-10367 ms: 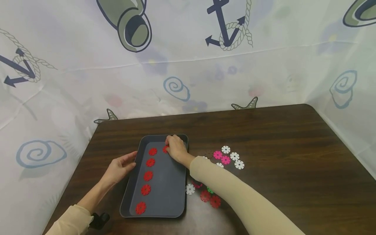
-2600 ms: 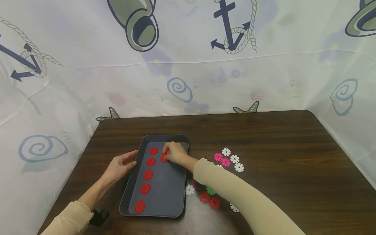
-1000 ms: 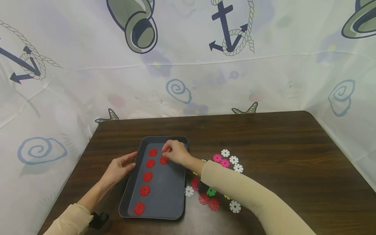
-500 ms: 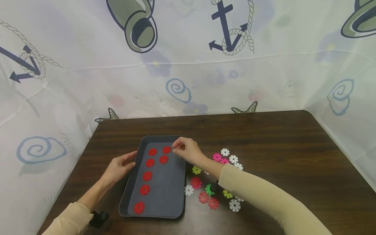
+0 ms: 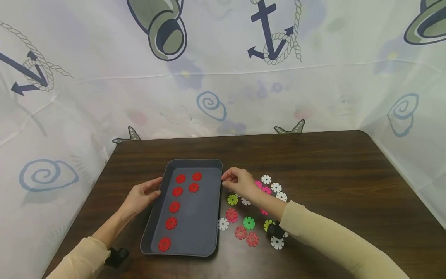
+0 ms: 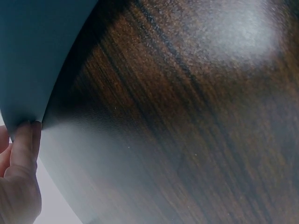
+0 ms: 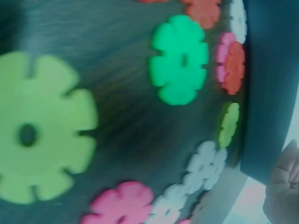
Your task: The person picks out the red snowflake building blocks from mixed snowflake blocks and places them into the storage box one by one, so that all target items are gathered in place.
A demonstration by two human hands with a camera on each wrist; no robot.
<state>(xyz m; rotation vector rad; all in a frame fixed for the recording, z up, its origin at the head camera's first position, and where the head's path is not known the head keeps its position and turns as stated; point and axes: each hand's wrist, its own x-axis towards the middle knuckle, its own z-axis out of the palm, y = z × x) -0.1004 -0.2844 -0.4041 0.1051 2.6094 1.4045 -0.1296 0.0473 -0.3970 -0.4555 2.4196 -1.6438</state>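
A grey tray (image 5: 188, 232) lies on the table, with several red notched discs inside. They form a longer left column, including one red disc (image 5: 164, 244) near the front, and a shorter right column of two, one being this red disc (image 5: 194, 187). My left hand (image 5: 142, 197) touches the tray's left rim with extended fingers; the left wrist view shows its fingertips (image 6: 29, 128) against the tray's side. Just beyond the tray's right rim hovers my right hand (image 5: 242, 182), fingers loosely bent and nothing visible between them. The right wrist view catches only part of it.
Right of the tray lie loose notched discs: a green disc (image 5: 249, 223), a yellow-green disc (image 5: 232, 199), several white ones such as this white disc (image 5: 277, 243), pink ones and a red disc (image 5: 252, 239). The brown table (image 5: 331, 166) meets a patterned curtain (image 5: 313, 93) behind.
A second red disc has been placed in the tray's right column. My right hand has let go and moved right, out over the rim. The left hand stays at the tray.
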